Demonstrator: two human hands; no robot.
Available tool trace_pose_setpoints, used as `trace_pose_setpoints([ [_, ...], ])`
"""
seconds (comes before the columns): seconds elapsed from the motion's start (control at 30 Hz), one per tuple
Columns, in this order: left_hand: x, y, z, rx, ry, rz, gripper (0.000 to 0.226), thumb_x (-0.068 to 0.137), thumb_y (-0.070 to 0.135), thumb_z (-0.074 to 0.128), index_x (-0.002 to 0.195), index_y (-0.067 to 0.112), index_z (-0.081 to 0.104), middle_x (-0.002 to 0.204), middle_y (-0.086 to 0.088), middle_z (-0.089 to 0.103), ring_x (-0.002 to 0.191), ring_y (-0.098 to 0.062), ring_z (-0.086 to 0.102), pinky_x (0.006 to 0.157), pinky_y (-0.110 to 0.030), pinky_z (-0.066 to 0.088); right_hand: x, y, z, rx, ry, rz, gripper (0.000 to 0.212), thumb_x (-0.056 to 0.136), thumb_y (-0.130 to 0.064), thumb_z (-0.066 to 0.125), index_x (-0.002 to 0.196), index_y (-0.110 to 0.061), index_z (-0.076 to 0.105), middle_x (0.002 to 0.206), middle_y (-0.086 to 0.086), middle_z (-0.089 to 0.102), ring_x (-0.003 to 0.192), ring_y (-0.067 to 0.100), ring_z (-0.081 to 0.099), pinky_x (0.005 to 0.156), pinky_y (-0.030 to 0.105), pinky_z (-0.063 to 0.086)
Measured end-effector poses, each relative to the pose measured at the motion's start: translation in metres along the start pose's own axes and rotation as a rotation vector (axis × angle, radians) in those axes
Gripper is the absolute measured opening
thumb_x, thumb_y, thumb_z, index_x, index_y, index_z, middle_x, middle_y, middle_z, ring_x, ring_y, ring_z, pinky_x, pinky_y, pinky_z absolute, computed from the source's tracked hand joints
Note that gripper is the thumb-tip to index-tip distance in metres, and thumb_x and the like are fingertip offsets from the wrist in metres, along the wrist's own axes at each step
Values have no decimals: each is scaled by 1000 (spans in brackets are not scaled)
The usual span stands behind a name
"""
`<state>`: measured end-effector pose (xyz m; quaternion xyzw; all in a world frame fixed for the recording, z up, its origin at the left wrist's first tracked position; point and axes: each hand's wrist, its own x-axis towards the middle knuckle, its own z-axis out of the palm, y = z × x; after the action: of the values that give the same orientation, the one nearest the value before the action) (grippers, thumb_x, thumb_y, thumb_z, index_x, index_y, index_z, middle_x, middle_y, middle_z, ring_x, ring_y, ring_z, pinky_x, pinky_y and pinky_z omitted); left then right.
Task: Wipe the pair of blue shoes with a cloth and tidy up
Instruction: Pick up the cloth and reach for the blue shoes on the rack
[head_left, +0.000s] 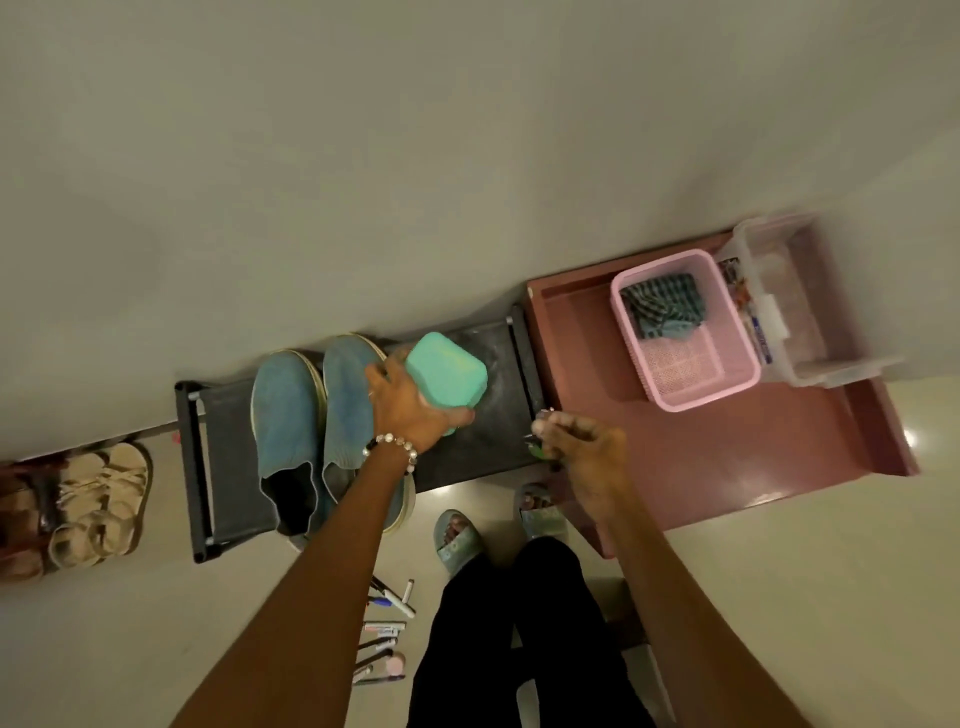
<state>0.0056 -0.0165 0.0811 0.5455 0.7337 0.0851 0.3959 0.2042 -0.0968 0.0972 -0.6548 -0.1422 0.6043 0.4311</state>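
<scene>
Blue shoes (306, 415) sit side by side on the black shoe rack (228, 467), left of centre. Our left hand (410, 405) grips a teal box (447, 371) just right of the shoes. Our right hand (587, 457) hangs over the rack's right end, fingers curled on something small and dark. Striped cloth (662, 306) lies in the pink basket (691, 395) on the red counter (727, 457), right.

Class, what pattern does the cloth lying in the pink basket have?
Dark stripes, greenish and black, on the cloth in the pink basket; the head view shows it.
</scene>
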Motion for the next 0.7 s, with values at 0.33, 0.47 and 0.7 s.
trace_pose_setpoints([
  [0.33,-81,128,-5,-149,-90,67,108,25,56,85,118,18,47,111,1,55,103,-18,56,80,-41,56,-70,-112,-71,664,114,190,22,100,-27,41,96,-9,53,72,14,66,61,26,67,65,46,59],
  [0.47,-81,196,28,-105,-160,195,110,32,44,89,127,11,44,118,-3,46,109,-20,48,88,-35,51,-58,-144,-131,760,121,212,18,100,-12,37,102,-5,53,75,14,66,64,27,64,65,37,57],
  [0.7,-29,303,121,-40,-194,357,107,38,38,93,129,12,43,118,0,46,110,-19,48,88,-36,51,16,-171,-236,786,247,82,32,86,21,33,100,3,55,93,17,57,80,25,62,64,31,59],
])
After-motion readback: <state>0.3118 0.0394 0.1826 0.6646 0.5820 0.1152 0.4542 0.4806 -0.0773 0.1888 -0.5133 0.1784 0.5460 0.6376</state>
